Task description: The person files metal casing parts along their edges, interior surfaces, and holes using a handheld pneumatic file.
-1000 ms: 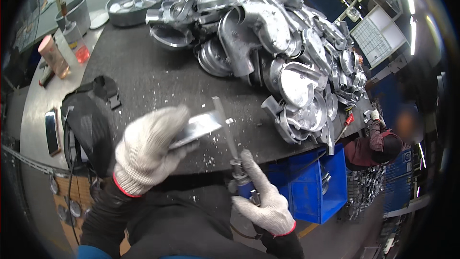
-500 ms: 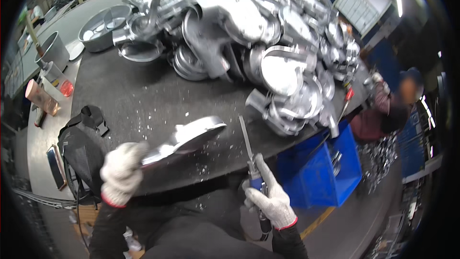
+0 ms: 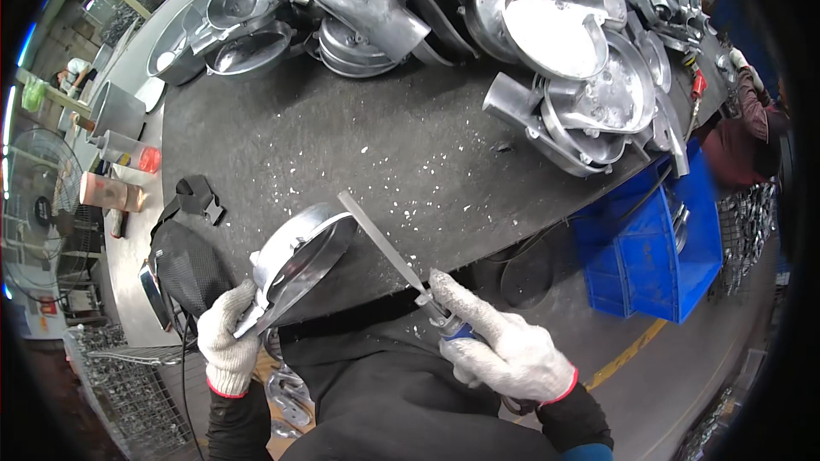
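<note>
My gloved left hand (image 3: 226, 337) grips the edge of a shiny cast-metal housing (image 3: 286, 243), a round shallow shell tilted up over the near edge of the dark bench. In my gloved right hand (image 3: 517, 354) is a file (image 3: 382, 243) with a long flat blade and a blue and metal handle. My right index finger stretches along the handle toward the blade. The blade's tip is at the housing's upper right rim; I cannot tell whether they touch. White chips are scattered over the bench top (image 3: 325, 149) beyond.
A large heap of similar metal housings (image 3: 367, 0) covers the far side. A blue bin (image 3: 628, 248) stands at the bench's right edge. To the left lie a black mesh bag (image 3: 188, 260), a phone (image 3: 155, 297) and a pinkish cup (image 3: 111, 193). A co-worker (image 3: 747, 145) is at far right.
The housing has swung from nearly flat to steeply tilted. The file has turned left, bringing its tip to the housing's rim. My view has shifted, so the heap sits higher.
</note>
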The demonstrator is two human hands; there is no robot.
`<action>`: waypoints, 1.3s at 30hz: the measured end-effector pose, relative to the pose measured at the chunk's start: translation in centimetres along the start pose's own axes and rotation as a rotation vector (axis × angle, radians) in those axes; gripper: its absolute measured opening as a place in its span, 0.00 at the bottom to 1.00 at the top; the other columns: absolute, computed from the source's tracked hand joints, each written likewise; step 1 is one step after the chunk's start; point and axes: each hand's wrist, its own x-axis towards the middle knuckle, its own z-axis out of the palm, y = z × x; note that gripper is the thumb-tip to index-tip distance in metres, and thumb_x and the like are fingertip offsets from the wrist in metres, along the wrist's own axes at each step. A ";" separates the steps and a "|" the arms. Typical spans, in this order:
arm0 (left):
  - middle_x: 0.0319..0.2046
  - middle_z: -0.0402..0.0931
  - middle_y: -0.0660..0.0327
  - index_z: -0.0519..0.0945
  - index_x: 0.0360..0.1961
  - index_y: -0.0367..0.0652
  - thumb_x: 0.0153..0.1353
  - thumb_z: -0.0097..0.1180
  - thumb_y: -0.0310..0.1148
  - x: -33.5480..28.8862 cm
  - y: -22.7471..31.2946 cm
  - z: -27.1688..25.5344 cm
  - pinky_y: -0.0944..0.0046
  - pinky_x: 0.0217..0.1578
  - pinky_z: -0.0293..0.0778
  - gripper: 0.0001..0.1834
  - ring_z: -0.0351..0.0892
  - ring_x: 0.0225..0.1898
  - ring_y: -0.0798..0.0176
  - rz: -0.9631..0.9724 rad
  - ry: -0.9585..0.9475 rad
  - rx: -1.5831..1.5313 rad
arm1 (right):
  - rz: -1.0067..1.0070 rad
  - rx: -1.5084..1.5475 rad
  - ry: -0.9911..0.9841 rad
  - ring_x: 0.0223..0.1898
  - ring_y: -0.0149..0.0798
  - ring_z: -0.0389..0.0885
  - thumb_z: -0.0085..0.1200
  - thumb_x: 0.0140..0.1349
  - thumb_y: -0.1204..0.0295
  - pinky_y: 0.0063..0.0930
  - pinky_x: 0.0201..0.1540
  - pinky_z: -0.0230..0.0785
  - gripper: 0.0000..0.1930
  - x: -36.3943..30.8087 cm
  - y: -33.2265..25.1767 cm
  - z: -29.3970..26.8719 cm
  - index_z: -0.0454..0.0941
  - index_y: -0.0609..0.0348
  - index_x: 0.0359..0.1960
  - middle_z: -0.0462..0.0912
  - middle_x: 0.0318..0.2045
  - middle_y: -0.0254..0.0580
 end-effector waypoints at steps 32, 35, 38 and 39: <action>0.37 0.89 0.53 0.88 0.46 0.38 0.47 0.68 0.14 3.0 2.7 -1.8 0.61 0.39 0.85 0.22 0.91 0.37 0.52 0.084 -0.037 0.112 | -0.198 0.008 -0.121 0.31 0.39 0.85 0.63 0.67 0.60 0.32 0.30 0.81 0.46 1.8 0.5 0.3 0.52 0.59 0.82 0.84 0.45 0.45; 0.39 0.87 0.57 0.87 0.48 0.48 0.48 0.65 0.18 4.6 4.6 -2.4 0.58 0.39 0.83 0.23 0.88 0.37 0.49 0.027 -0.086 0.192 | -0.195 -0.650 -0.006 0.30 0.43 0.88 0.62 0.68 0.63 0.36 0.33 0.82 0.39 0.6 -2.9 0.0 0.61 0.54 0.79 0.87 0.39 0.43; 0.38 0.86 0.59 0.86 0.48 0.49 0.49 0.65 0.20 5.5 5.6 -2.7 0.57 0.38 0.82 0.23 0.87 0.37 0.49 -0.014 -0.140 0.173 | -0.024 -1.090 0.165 0.23 0.44 0.84 0.66 0.64 0.62 0.36 0.28 0.79 0.38 -0.3 -4.1 0.2 0.68 0.41 0.77 0.84 0.34 0.39; 0.39 0.87 0.56 0.86 0.48 0.46 0.49 0.68 0.21 6.0 6.2 -2.9 0.57 0.40 0.82 0.21 0.88 0.38 0.48 -0.008 -0.171 0.205 | -0.015 -1.102 0.166 0.23 0.44 0.84 0.66 0.64 0.62 0.36 0.28 0.79 0.38 -0.5 -4.5 0.4 0.68 0.41 0.77 0.84 0.34 0.39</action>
